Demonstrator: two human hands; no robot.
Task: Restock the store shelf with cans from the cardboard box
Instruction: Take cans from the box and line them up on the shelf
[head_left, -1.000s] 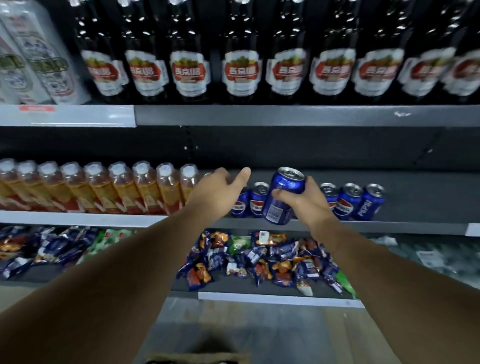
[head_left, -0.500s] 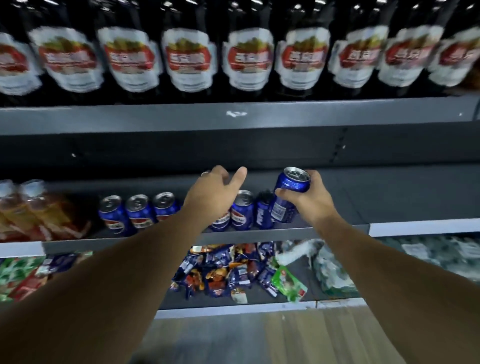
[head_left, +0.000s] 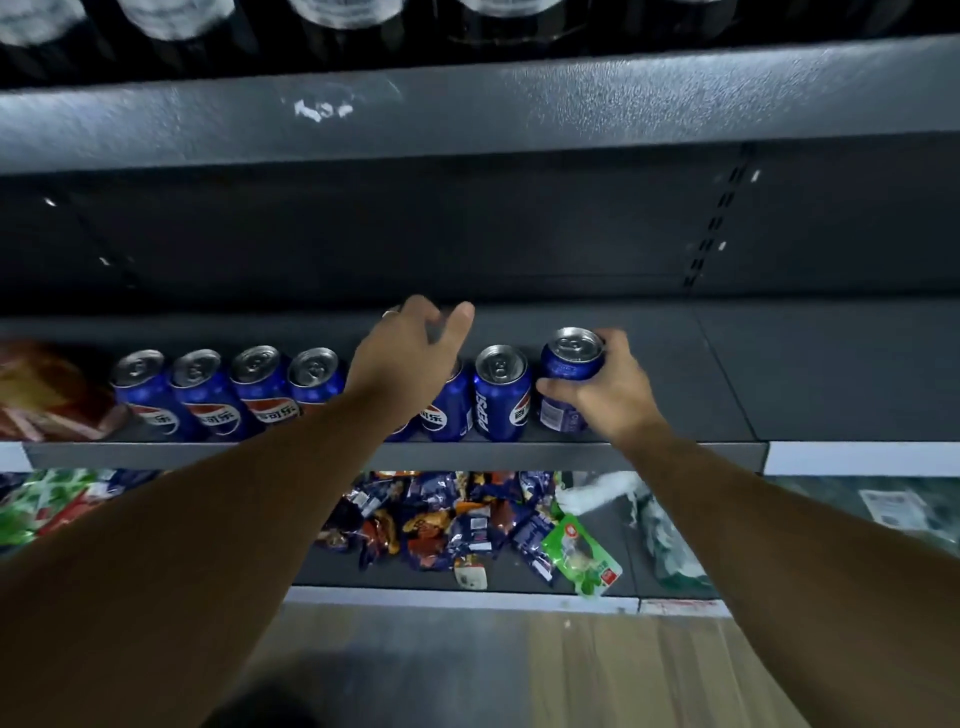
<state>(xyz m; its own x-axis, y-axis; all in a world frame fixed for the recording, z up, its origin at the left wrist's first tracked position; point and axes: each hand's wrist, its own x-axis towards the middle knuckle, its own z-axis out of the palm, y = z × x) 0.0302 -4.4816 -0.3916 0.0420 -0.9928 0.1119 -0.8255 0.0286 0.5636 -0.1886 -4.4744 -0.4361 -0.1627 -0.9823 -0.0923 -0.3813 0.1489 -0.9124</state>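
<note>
A row of several blue Pepsi cans (head_left: 501, 395) stands along the front of the dark middle shelf (head_left: 727, 384). My right hand (head_left: 608, 389) grips another blue can (head_left: 569, 374) upright at the right end of that row, its base at shelf level beside the last can. My left hand (head_left: 410, 358) hovers over the row with fingers spread, holding nothing and hiding part of one or two cans. The cardboard box is not in view.
Orange drink bottles (head_left: 47, 389) stand blurred at the left end of the same shelf. Bare shelf extends right of the held can. Snack packets (head_left: 447, 525) lie on the lower shelf (head_left: 467, 595). Dark bottles fill the top shelf (head_left: 519, 98). Wooden floor (head_left: 597, 670) lies below.
The view has shifted right and down. My right hand lowered the can to shelf level at the right end of the row. My left hand stayed open above the cans.
</note>
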